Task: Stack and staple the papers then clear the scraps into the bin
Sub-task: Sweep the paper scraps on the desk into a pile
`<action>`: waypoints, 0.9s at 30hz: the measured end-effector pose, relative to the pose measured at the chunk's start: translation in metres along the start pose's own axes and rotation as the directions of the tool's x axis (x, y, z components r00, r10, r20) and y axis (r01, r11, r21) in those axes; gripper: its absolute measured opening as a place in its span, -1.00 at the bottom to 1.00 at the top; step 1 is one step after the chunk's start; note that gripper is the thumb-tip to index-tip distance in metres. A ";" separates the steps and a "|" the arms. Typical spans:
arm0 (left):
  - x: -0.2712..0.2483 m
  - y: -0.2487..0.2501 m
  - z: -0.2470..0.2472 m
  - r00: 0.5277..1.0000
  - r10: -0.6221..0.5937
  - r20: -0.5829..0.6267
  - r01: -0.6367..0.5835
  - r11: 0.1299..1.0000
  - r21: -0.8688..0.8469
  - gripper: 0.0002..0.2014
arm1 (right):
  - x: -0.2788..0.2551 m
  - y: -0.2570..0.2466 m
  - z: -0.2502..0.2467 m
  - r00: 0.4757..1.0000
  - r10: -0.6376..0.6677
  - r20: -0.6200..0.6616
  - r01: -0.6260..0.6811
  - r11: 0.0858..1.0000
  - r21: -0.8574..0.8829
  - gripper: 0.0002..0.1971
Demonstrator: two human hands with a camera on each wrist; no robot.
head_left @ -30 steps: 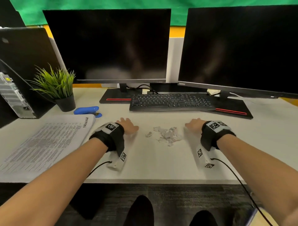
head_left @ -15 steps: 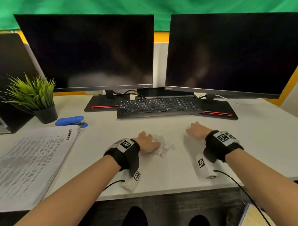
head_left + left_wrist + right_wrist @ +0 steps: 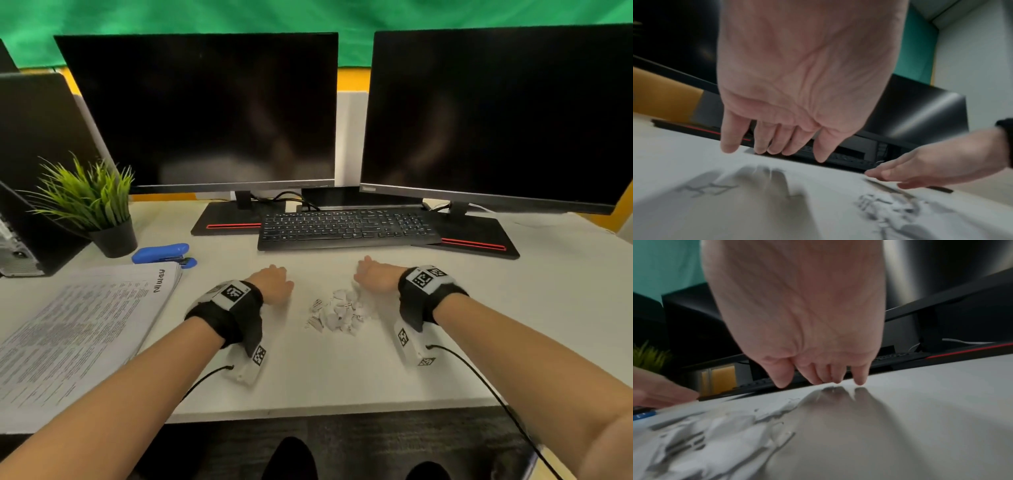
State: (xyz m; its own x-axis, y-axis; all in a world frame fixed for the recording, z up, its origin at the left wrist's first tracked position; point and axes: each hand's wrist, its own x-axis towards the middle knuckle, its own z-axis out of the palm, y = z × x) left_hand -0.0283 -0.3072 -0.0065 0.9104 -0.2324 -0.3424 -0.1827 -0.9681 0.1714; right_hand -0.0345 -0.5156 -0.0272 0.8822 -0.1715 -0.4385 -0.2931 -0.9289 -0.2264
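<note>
**Both hands down beside the scraps**

From my head, I look down on a white desk (image 3: pixel 342 377) under a green backdrop. Two dark monitors (image 3: pixel 198 113) stand at the back on black bases with red stripes, and a black keyboard (image 3: pixel 346 228) lies in front of them. At the far left sit a black computer tower (image 3: pixel 30 171), a potted plant (image 3: pixel 92 209) and a blue stapler (image 3: pixel 161 253); the stack of papers (image 3: pixel 78 329) lies just nearer me than the stapler, on the left part of the desk. The scraps (image 3: pixel 337 310) form a small white heap between my hands. My left hand (image 3: pixel 272 282) is palm-down a little left of the heap, and my right hand (image 3: pixel 375 277) is at its right edge.

From my left wrist, my fingers (image 3: pixel 764 138) hang straight and loosely spread just above the desk, holding nothing; the scraps (image 3: pixel 890 209) lie blurred to the right.

From my right wrist, my fingers (image 3: pixel 836 373) point down, slightly apart, tips touching the desk, gripping nothing. The scraps (image 3: pixel 711 443) spread blurred at lower left.
</note>
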 end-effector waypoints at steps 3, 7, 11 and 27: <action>0.014 -0.007 0.002 0.997 -0.053 0.056 0.051 0.998 0.041 -0.42 | -0.020 -0.016 0.003 0.995 -0.089 0.038 0.088 0.996 0.012 -0.51; 0.023 0.006 0.009 0.994 -0.028 0.104 0.017 0.995 0.102 -0.36 | -0.070 -0.024 0.018 0.967 -0.208 0.146 0.209 0.978 0.013 -0.51; 0.013 0.030 0.013 0.987 0.048 0.151 -0.061 0.995 0.083 -0.39 | -0.087 -0.002 0.013 0.941 -0.299 0.157 0.303 0.953 0.000 -0.47; -0.053 -0.010 0.016 0.999 0.043 0.033 -0.045 0.996 0.075 -0.60 | -0.111 -0.004 0.037 0.956 -0.288 -0.061 0.288 0.958 -0.021 -0.71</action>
State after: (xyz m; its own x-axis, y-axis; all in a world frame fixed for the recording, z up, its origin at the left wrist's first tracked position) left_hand -0.0802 -0.2866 -0.0053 0.8889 -0.2764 -0.3653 -0.2507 -0.9610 0.1169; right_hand -0.1452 -0.4805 -0.0100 0.9501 0.0839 -0.3005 -0.0191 -0.9457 -0.3244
